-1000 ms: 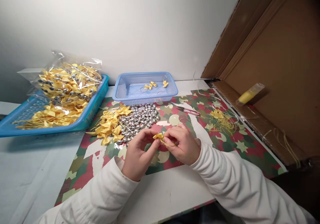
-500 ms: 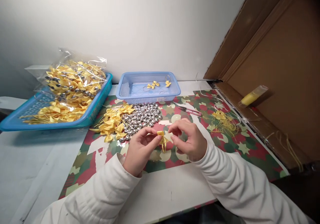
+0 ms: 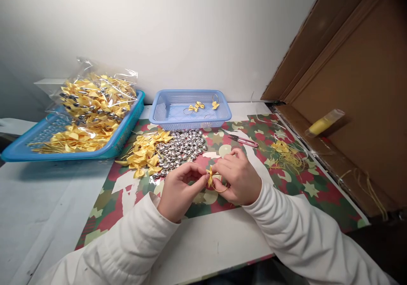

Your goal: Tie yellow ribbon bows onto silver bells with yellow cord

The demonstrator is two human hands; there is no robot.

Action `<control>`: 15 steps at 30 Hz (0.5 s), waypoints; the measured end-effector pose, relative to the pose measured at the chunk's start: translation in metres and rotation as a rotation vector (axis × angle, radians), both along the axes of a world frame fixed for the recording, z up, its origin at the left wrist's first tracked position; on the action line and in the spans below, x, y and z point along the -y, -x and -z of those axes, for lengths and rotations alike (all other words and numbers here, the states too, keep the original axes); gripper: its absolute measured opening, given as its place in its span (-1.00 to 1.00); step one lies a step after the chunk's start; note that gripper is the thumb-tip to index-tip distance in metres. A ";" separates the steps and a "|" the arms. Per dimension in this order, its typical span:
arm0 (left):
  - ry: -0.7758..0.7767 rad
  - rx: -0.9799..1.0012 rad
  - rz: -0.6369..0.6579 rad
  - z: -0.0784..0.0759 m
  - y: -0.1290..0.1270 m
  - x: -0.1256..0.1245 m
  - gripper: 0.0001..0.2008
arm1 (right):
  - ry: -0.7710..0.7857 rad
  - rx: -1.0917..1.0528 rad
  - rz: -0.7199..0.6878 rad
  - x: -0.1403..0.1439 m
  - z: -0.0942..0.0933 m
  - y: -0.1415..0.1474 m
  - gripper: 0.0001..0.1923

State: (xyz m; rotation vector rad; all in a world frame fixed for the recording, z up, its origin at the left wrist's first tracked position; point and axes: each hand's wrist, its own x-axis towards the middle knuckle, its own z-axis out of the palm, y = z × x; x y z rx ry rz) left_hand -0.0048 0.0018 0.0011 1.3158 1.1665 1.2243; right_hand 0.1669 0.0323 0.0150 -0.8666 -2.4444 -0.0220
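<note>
A small yellow ribbon bow [image 3: 210, 177] is between my two hands, above the patterned table cover. My left hand [image 3: 179, 189] is closed, pinching the bow's left side with thumb and forefinger. On the other side, my right hand [image 3: 240, 178] has its fingers closed on a thin yellow cord loop [image 3: 221, 191] that runs from the bow; its exact grip is partly hidden. Just beyond my left hand lie a heap of shiny silver beads or bells [image 3: 182, 147] and a pile of yellow ribbon bows [image 3: 141, 154]. Pink-handled thread snips [image 3: 247, 142] lie behind my right hand.
At the back, a blue basket [image 3: 190, 124] holds several bows with loops. A larger blue tray [image 3: 127, 138] on the left carries loose bows and a filled plastic bag [image 3: 98, 92]. Cord scraps [image 3: 286, 157] lie on the right, beside a cardboard wall [image 3: 356, 64].
My right hand has moved left to meet the bow and closed on its cord loop. The bow has turned in my left fingers. The view has shifted slightly.
</note>
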 end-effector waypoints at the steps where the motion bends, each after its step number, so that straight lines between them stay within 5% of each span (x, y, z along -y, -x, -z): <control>1: 0.000 0.000 0.002 0.000 0.000 0.000 -0.92 | 0.012 0.006 0.003 0.000 0.000 0.000 -0.89; 15: -0.080 -0.088 0.012 -0.004 0.000 0.000 -0.92 | 0.222 -0.221 -0.006 0.000 0.001 0.001 -0.77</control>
